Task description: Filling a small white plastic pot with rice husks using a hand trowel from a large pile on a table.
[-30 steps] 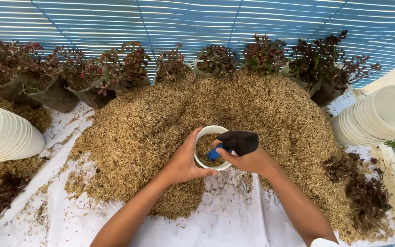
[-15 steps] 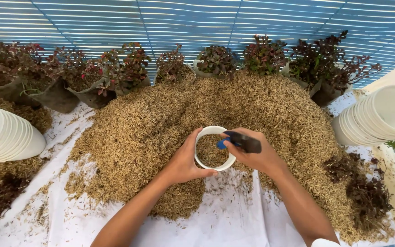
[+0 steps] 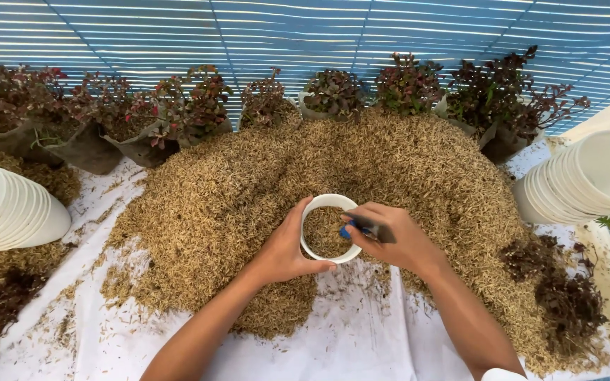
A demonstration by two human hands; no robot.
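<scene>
We found the white pot [image 3: 330,228] partly filled with rice husk [image 3: 248,183]; left hand [image 3: 287,247] gripped its rim, right hand [image 3: 390,238] clenched a dark tool [image 3: 368,227] inside. Stacked pots [image 3: 580,180] at the sheet's right edge stood unfilled.

Both forearms reach in from the near edge; left hand [image 3: 285,248] cupped open, right hand [image 3: 393,240] curled closed.

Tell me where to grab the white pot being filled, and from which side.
Grip the white pot by its rim and upper wall from the left, as the left hand does. It stands upright, sunk in the husk pile, so only its top is free, and the right hand with its dark tool blocks the right side.
</scene>
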